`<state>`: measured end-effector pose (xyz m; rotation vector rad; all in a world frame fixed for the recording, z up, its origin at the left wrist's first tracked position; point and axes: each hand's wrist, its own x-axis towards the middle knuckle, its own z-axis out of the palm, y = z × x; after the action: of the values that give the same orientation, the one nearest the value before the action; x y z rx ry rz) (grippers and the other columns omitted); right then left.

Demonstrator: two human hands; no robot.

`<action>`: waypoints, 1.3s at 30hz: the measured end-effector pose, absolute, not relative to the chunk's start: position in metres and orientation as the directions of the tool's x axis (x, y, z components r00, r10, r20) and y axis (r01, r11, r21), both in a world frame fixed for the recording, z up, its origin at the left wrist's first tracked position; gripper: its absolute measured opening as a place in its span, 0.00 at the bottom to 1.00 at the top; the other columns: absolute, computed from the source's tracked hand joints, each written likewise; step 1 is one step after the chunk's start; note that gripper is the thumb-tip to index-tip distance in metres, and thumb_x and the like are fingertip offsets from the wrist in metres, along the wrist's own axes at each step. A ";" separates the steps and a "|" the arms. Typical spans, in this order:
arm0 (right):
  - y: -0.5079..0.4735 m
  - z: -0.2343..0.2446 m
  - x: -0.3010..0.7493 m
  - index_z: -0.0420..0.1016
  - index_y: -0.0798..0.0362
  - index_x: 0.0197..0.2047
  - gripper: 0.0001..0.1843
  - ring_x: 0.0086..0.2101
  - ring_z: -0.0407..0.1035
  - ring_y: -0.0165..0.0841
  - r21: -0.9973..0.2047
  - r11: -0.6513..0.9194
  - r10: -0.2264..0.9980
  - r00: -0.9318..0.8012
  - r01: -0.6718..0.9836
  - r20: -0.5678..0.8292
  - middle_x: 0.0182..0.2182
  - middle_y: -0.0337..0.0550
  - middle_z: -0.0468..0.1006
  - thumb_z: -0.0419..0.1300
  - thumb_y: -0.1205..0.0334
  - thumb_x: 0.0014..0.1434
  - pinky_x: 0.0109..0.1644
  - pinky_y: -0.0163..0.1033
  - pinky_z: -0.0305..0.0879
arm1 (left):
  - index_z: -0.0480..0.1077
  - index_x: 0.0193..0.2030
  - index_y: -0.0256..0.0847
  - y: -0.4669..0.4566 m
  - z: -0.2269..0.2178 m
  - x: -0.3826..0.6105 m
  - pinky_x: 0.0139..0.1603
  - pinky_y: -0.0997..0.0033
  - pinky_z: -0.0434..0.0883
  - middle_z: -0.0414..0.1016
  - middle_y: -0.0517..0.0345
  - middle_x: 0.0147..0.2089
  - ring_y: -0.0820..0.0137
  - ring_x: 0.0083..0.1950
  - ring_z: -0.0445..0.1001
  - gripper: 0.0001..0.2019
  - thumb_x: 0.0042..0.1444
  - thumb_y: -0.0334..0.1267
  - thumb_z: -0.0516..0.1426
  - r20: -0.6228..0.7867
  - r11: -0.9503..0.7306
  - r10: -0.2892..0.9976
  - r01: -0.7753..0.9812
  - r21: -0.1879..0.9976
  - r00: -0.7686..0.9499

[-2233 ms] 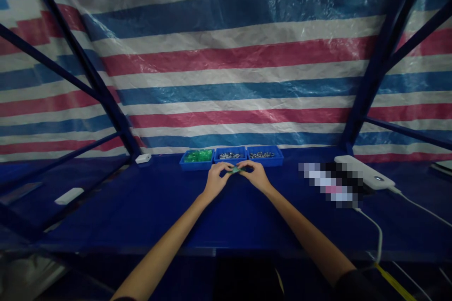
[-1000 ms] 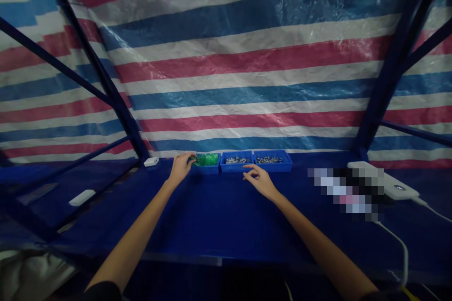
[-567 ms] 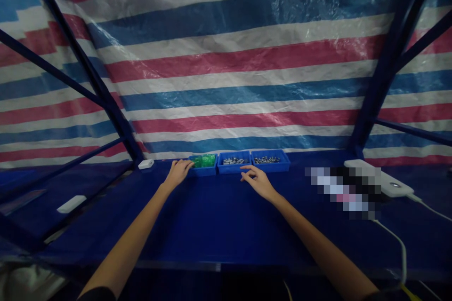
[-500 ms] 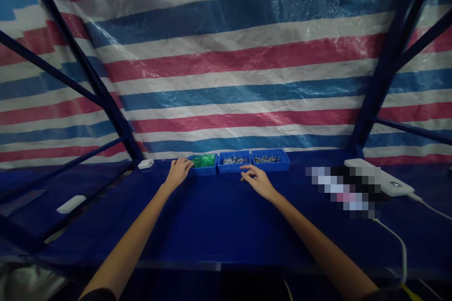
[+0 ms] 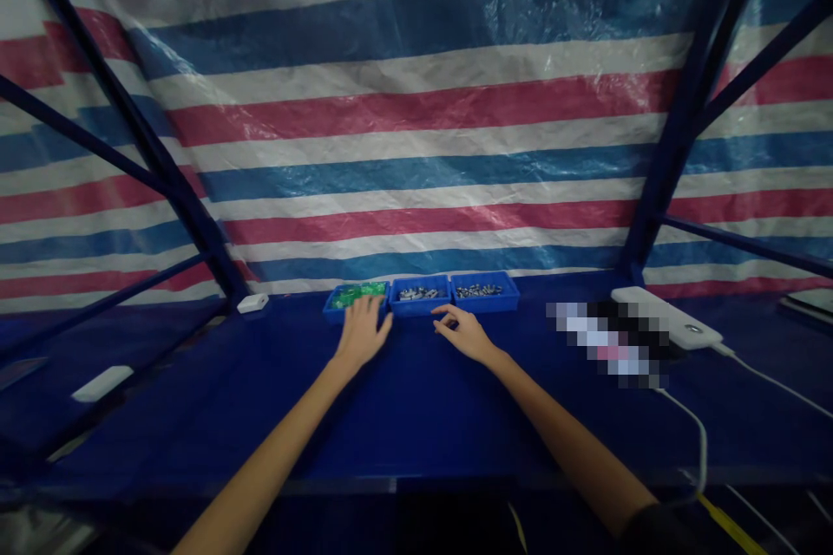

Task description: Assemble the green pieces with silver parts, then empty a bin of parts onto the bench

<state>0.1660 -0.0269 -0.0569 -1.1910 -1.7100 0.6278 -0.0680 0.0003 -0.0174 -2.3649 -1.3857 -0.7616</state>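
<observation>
Three small blue trays stand in a row near the back of the blue table. The left tray [image 5: 331, 312] holds green, shiny pieces; the middle tray [image 5: 416, 307] and the right tray [image 5: 487, 303] hold small silvery metal parts. My left hand [image 5: 361, 331] is over the front of the left tray, fingers spread, palm down, nothing visible in it. In front of the middle and right trays is my right hand [image 5: 467, 335], its fingers loosely bent, with a gap between thumb and forefinger. Nothing shows clearly in that hand.
On the right lie a white power bank-like device [image 5: 670, 318] with a cable and a pixelated object [image 5: 612, 345]. A small white block [image 5: 252, 303] sits at the back left, another white bar [image 5: 102, 383] further left. Blue frame posts [image 5: 670, 121] and striped sheeting [image 5: 416, 113] surround the table.
My left hand has moved right, from the left tray's left end to its front, and its fingers have spread. My right hand stays near the trays. The view has shifted slightly right.
</observation>
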 end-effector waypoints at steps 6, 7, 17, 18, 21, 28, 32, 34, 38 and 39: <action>-0.025 -0.068 0.177 0.76 0.50 0.37 0.10 0.29 0.70 0.29 -0.730 0.392 0.915 -0.153 0.561 0.373 0.27 0.37 0.77 0.56 0.62 0.52 0.35 0.34 0.65 | 0.65 0.40 0.43 -0.037 -0.051 -0.001 0.45 0.58 0.63 0.67 0.52 0.42 0.61 0.45 0.66 0.08 0.57 0.35 0.48 0.385 -0.653 0.724 0.749 0.115 0.572; -0.026 -0.068 0.178 0.76 0.50 0.37 0.10 0.28 0.69 0.29 -0.717 0.389 0.916 -0.156 0.579 0.370 0.27 0.37 0.77 0.55 0.62 0.53 0.35 0.34 0.64 | 0.65 0.41 0.42 -0.038 -0.053 0.004 0.46 0.58 0.63 0.67 0.52 0.42 0.61 0.45 0.66 0.08 0.57 0.34 0.47 0.407 -0.635 0.739 0.756 0.156 0.537; -0.053 -0.063 0.138 0.71 0.54 0.47 0.19 0.44 0.69 0.37 -0.448 0.624 0.776 -0.443 0.640 0.448 0.46 0.48 0.74 0.56 0.68 0.49 0.46 0.39 0.65 | 0.65 0.45 0.43 -0.051 -0.043 0.000 0.50 0.62 0.61 0.66 0.52 0.47 0.65 0.49 0.64 0.10 0.60 0.36 0.46 0.599 -0.719 0.644 0.645 0.259 0.477; -0.053 -0.064 0.135 0.70 0.54 0.48 0.20 0.45 0.69 0.38 -0.440 0.633 0.769 -0.458 0.637 0.445 0.47 0.49 0.73 0.56 0.67 0.49 0.47 0.39 0.65 | 0.66 0.43 0.43 -0.052 -0.043 0.000 0.49 0.62 0.61 0.67 0.53 0.45 0.65 0.48 0.65 0.10 0.61 0.36 0.46 0.599 -0.711 0.650 0.652 0.263 0.468; -0.053 -0.065 0.132 0.68 0.56 0.50 0.21 0.48 0.68 0.40 -0.429 0.654 0.753 -0.482 0.623 0.448 0.49 0.52 0.72 0.55 0.65 0.51 0.49 0.41 0.65 | 0.66 0.42 0.42 -0.051 -0.043 0.001 0.47 0.62 0.61 0.67 0.54 0.42 0.65 0.45 0.64 0.10 0.61 0.36 0.45 0.604 -0.696 0.660 0.667 0.266 0.447; -0.048 -0.070 0.135 0.66 0.59 0.53 0.23 0.50 0.65 0.43 -0.364 0.660 0.745 -0.507 0.657 0.434 0.51 0.56 0.70 0.54 0.64 0.53 0.52 0.45 0.62 | 0.65 0.40 0.42 -0.048 -0.044 0.001 0.45 0.62 0.61 0.66 0.54 0.41 0.65 0.43 0.64 0.09 0.61 0.36 0.45 0.587 -0.680 0.679 0.679 0.277 0.440; -0.049 -0.069 0.135 0.68 0.57 0.52 0.22 0.48 0.66 0.41 -0.358 0.646 0.754 -0.492 0.674 0.435 0.50 0.54 0.71 0.56 0.63 0.53 0.52 0.44 0.62 | 0.63 0.38 0.42 -0.047 -0.045 0.001 0.45 0.62 0.62 0.66 0.54 0.40 0.64 0.43 0.64 0.09 0.61 0.37 0.44 0.602 -0.657 0.692 0.692 0.298 0.399; -0.052 -0.066 0.134 0.70 0.56 0.49 0.18 0.46 0.67 0.40 -0.364 0.640 0.758 -0.478 0.677 0.443 0.47 0.52 0.72 0.56 0.62 0.54 0.50 0.43 0.63 | 0.63 0.39 0.42 -0.046 -0.047 0.000 0.46 0.60 0.62 0.66 0.53 0.41 0.63 0.44 0.65 0.08 0.61 0.38 0.44 0.622 -0.611 0.714 0.721 0.327 0.323; -0.057 -0.062 0.134 0.73 0.52 0.44 0.12 0.43 0.68 0.35 -0.382 0.662 0.740 -0.480 0.645 0.471 0.43 0.47 0.73 0.54 0.59 0.58 0.48 0.40 0.64 | 0.61 0.50 0.41 -0.036 -0.051 -0.004 0.53 0.51 0.59 0.61 0.44 0.53 0.55 0.55 0.61 0.14 0.60 0.40 0.46 0.657 -0.358 0.753 0.812 0.462 -0.042; -0.058 -0.061 0.134 0.73 0.51 0.43 0.12 0.42 0.68 0.34 -0.392 0.666 0.737 -0.477 0.635 0.479 0.42 0.45 0.73 0.53 0.59 0.59 0.48 0.39 0.64 | 0.60 0.53 0.40 -0.031 -0.052 -0.005 0.54 0.48 0.57 0.58 0.41 0.57 0.52 0.58 0.58 0.17 0.60 0.41 0.45 0.636 -0.278 0.760 0.816 0.506 -0.135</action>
<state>0.1337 -0.0582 -0.0610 -1.0545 -2.2520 0.2120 -0.0049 -0.0314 -0.0517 -2.0241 -1.8487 -1.4039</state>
